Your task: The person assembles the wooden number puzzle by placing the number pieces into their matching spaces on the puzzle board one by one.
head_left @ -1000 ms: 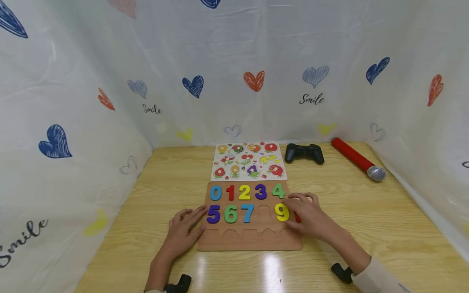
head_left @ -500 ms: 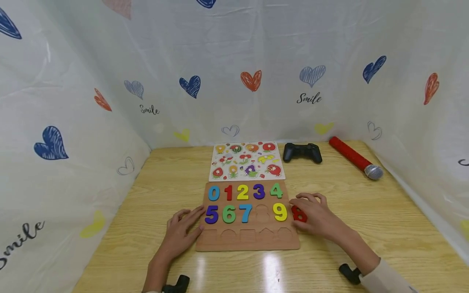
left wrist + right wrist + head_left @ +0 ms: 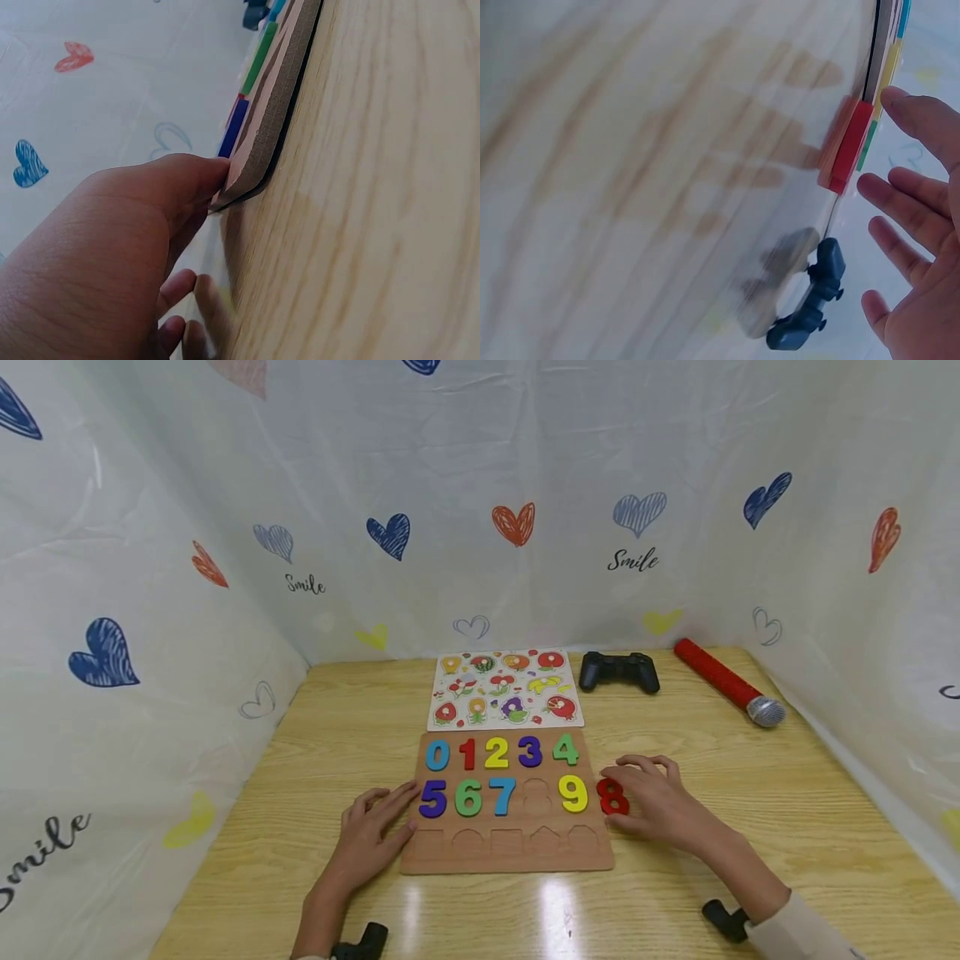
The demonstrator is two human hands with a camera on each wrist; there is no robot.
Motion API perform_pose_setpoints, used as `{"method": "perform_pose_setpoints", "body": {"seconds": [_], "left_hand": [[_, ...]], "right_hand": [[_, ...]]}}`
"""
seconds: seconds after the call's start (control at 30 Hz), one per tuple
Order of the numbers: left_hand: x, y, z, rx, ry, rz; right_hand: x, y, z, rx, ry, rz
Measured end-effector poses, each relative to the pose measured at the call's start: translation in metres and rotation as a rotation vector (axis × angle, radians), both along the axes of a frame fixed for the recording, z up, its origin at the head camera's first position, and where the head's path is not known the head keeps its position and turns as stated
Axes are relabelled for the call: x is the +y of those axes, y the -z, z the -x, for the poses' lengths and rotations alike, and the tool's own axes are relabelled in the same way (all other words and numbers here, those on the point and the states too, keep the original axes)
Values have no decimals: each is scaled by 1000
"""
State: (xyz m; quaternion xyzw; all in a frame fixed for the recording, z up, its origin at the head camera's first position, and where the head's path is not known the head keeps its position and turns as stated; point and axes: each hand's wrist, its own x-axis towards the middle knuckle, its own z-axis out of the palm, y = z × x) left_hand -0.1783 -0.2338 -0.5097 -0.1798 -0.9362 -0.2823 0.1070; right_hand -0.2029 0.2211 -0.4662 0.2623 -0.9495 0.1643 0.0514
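A brown number puzzle board (image 3: 510, 853) lies on the table, with coloured digits set in two rows and an unfilled 8-shaped recess (image 3: 537, 797) between the blue 7 and the yellow 9 (image 3: 573, 794). My left hand (image 3: 367, 837) rests against the board's left edge; its thumb touches the corner edge in the left wrist view. The red number 8 (image 3: 613, 797) lies on the table just right of the board. Around it my right hand (image 3: 660, 806) hovers with thumb and fingers spread. In the right wrist view those fingers stand apart from the red piece (image 3: 847, 150).
A white fruit puzzle board (image 3: 506, 691) lies behind the number board. To its right are a black game controller (image 3: 618, 672) and a red microphone (image 3: 727, 681). A sheet printed with hearts (image 3: 480, 585) stands behind the table. Several shallow shape recesses line the board's front row.
My right hand has drawn back to the right from the board's edge and spread off the red 8, which now lies uncovered on the table. The left hand stays put.
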Motion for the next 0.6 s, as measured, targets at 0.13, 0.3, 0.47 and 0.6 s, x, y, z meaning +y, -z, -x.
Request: {"method": "perform_pose_setpoints", "body": {"seconds": [0.13,0.3,0.47,0.6], "left_hand": [[0,-1,0,-6,0,-7],[-1,1,0,-4,2,-8],[-2,4,2,-9,-2,0],[-2,4,2,-11,-4,5]], "right_hand": [[3,-1,0,-13,-3,10],[7,0,2,-20,-4,2],[10,2,4,-29,3,-9],[10,3,6,-45,3,-11]]}}
